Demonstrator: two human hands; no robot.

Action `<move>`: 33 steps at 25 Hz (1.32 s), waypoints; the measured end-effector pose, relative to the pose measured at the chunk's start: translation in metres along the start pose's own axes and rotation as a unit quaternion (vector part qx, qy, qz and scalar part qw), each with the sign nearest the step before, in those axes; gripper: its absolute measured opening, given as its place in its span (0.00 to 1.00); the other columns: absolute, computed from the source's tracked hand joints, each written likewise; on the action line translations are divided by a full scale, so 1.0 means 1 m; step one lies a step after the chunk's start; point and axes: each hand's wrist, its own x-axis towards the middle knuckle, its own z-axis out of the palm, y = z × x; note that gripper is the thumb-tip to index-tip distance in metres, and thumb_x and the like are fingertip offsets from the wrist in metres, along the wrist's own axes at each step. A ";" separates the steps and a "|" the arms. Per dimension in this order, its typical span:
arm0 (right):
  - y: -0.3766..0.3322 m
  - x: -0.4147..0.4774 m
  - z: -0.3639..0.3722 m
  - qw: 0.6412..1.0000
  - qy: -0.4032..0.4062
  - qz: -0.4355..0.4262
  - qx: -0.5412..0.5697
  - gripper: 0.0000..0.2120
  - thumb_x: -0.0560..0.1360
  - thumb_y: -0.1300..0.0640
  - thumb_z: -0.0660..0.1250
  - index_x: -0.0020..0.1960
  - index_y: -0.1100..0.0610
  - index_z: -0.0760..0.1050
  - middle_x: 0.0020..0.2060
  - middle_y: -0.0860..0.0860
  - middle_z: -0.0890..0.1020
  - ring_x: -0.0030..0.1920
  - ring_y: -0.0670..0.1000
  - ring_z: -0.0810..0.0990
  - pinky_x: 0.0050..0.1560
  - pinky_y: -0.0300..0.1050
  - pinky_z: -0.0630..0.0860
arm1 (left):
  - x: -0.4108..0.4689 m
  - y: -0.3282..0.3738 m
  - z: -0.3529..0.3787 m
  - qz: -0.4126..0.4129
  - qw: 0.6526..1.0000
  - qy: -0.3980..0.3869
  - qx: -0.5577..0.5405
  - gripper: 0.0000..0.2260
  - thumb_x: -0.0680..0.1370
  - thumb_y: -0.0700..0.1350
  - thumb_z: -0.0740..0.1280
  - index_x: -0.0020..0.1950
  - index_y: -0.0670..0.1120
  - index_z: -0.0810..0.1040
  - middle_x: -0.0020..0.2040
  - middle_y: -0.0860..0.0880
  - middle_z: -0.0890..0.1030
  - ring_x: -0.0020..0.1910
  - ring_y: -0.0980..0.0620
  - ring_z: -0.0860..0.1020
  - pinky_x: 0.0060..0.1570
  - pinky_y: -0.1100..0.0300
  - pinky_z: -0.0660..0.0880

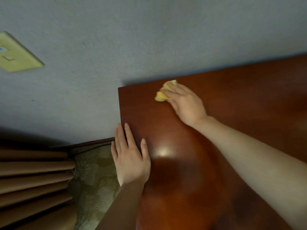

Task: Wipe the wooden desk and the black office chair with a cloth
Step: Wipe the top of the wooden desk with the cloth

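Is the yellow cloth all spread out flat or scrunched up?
Scrunched up. The yellow cloth bunches into lumps under the right hand, which presses it on the wooden desk; only small crumpled bits poke out.

Glossy reddish-brown wooden counter (232,100) filling the frame from 1 through 6 o'clock, a bright glare spot near its left edge. Small crumpled yellow cloth (162,95) bunched flat near the far-left corner, around 12 o'clock.
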 end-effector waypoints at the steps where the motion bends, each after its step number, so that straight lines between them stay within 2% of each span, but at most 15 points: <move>1: 0.020 -0.009 -0.007 1.000 0.017 0.022 0.001 0.17 0.79 0.58 0.62 0.67 0.54 0.73 0.68 0.55 0.72 0.69 0.58 0.69 0.72 0.48 0.60 | 0.001 0.000 0.000 -0.001 1.000 0.000 -0.002 0.32 0.77 0.59 0.42 0.78 0.46 0.50 0.79 0.46 0.51 0.77 0.50 0.49 0.74 0.54 0.46; 5: 0.099 -0.046 -0.041 0.988 0.060 0.142 -0.010 0.17 0.78 0.62 0.63 0.67 0.58 0.72 0.67 0.59 0.72 0.69 0.60 0.68 0.71 0.50 0.62 | 0.000 0.002 0.000 0.002 1.000 0.000 -0.002 0.32 0.78 0.59 0.42 0.79 0.46 0.50 0.79 0.46 0.51 0.77 0.50 0.49 0.74 0.52 0.47; 8: 0.128 -0.060 -0.052 0.958 0.110 0.263 -0.005 0.18 0.79 0.61 0.60 0.68 0.58 0.70 0.69 0.59 0.70 0.70 0.60 0.66 0.70 0.51 0.63 | 0.001 0.001 0.000 0.002 1.000 -0.005 -0.006 0.31 0.78 0.59 0.43 0.79 0.46 0.50 0.79 0.46 0.51 0.77 0.49 0.49 0.75 0.51 0.48; 11: 0.117 -0.051 -0.048 0.916 0.159 0.368 -0.006 0.17 0.79 0.59 0.59 0.68 0.56 0.71 0.69 0.57 0.69 0.69 0.60 0.66 0.65 0.54 0.67 | 0.002 0.002 0.001 0.004 1.000 -0.014 -0.004 0.30 0.79 0.58 0.45 0.79 0.48 0.49 0.79 0.45 0.50 0.77 0.48 0.49 0.75 0.50 0.48; 14: 0.083 -0.040 -0.035 0.909 0.146 0.390 -0.029 0.17 0.79 0.57 0.58 0.67 0.52 0.72 0.70 0.53 0.69 0.67 0.59 0.67 0.62 0.53 0.67 | 0.001 0.000 0.001 0.004 1.000 -0.022 -0.001 0.29 0.79 0.58 0.45 0.79 0.49 0.48 0.79 0.46 0.49 0.77 0.48 0.49 0.75 0.50 0.48; 19: 0.002 -0.026 -0.003 0.953 0.100 0.286 -0.002 0.18 0.79 0.55 0.59 0.69 0.47 0.70 0.71 0.49 0.68 0.70 0.54 0.65 0.64 0.45 0.62 | 0.001 0.000 0.001 0.007 1.000 -0.026 -0.008 0.26 0.82 0.53 0.50 0.79 0.49 0.46 0.79 0.45 0.49 0.77 0.47 0.51 0.75 0.49 0.49; 23: -0.056 0.000 0.019 0.995 0.032 0.098 0.015 0.18 0.79 0.54 0.59 0.68 0.47 0.70 0.71 0.48 0.68 0.70 0.53 0.64 0.66 0.44 0.59 | 0.000 0.001 0.000 0.000 0.999 -0.029 -0.012 0.28 0.81 0.52 0.51 0.79 0.48 0.45 0.79 0.45 0.49 0.77 0.48 0.51 0.75 0.49 0.50; 25: -0.065 0.025 0.023 0.999 -0.012 0.029 0.028 0.18 0.80 0.53 0.58 0.70 0.48 0.68 0.72 0.49 0.66 0.72 0.53 0.62 0.70 0.44 0.56 | 0.001 0.003 0.001 0.000 1.000 -0.029 -0.012 0.28 0.81 0.53 0.49 0.79 0.48 0.45 0.79 0.45 0.49 0.77 0.48 0.50 0.75 0.49 0.49; 28: -0.067 0.059 0.029 0.998 -0.054 -0.031 0.014 0.19 0.81 0.52 0.55 0.71 0.50 0.66 0.73 0.50 0.65 0.73 0.52 0.61 0.71 0.43 0.54 | 0.000 0.003 0.002 0.001 1.000 -0.027 -0.008 0.28 0.81 0.53 0.49 0.79 0.48 0.44 0.79 0.46 0.49 0.77 0.48 0.50 0.75 0.49 0.49; 33: -0.080 0.082 0.039 0.995 -0.061 -0.078 0.006 0.17 0.81 0.52 0.55 0.69 0.49 0.69 0.70 0.49 0.68 0.70 0.52 0.64 0.68 0.44 0.58 | 0.001 0.002 0.002 0.005 1.000 -0.027 -0.004 0.27 0.81 0.53 0.45 0.79 0.49 0.45 0.79 0.47 0.48 0.77 0.49 0.49 0.74 0.51 0.47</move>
